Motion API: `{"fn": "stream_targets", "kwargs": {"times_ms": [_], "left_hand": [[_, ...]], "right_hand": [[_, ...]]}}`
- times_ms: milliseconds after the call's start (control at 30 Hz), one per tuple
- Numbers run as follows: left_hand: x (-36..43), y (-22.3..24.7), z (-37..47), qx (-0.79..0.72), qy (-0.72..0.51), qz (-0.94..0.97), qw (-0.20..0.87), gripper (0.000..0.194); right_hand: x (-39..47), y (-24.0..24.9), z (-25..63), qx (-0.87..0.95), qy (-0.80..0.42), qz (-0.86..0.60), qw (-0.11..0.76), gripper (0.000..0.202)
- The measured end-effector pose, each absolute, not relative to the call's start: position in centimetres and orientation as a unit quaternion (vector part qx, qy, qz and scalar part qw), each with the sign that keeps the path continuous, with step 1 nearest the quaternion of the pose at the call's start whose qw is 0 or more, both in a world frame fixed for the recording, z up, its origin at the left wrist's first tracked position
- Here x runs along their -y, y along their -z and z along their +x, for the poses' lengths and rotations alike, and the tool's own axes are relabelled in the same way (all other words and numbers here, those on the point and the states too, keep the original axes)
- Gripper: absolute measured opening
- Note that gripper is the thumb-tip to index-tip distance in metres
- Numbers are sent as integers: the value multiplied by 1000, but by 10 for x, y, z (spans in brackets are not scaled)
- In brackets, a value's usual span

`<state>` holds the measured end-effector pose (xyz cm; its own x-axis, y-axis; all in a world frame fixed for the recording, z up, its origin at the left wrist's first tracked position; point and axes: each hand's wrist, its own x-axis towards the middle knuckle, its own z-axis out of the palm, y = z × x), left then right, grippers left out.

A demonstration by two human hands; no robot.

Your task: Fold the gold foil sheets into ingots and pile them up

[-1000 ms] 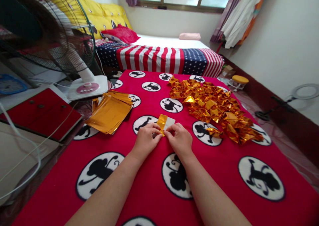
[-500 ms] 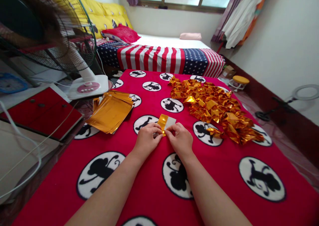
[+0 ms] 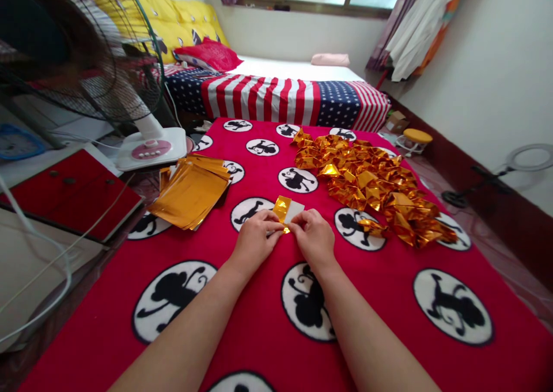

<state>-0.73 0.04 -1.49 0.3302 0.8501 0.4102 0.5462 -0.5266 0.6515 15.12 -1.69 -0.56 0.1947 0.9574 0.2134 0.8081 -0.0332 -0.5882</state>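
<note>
Red-covered worktop [image 3: 375,317], with fan [image 3: 150,128] off its left edge, carried foil pile [image 3: 365,181] right and gold sheet stack [image 3: 192,193] left; fan draught could have shifted loose sheets. Left hand [image 3: 254,239] and right hand [image 3: 315,236] had fingers pinched on near end of small gold-and-white paper [image 3: 282,208], mid-worktop; uneven pull risked a skewed crease or tear.

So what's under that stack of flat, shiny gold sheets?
Around the stack of flat, shiny gold sheets you can see red cloth, and two white circles with black figures poke out from its edges. Right underneath is covered, so I can't tell.
</note>
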Motion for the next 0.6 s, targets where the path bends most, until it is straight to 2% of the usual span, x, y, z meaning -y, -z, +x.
{"fn": "stream_targets", "kwargs": {"times_ms": [167,400,467,600], "left_hand": [[-1,15,-7,-445,-368,790,206,14],[-2,16,-8,-447,-369,791,198,17],[-2,16,-8,-447,-370,789,201,15],[-2,14,-8,-449,-362,790,206,16]], "right_hand": [[15,8,159,621,-125,-698,334,9],[21,4,151,634,-114,-707,293,11],[20,5,152,630,-119,-705,303,8],[20,10,156,625,-114,-688,351,16]]}}
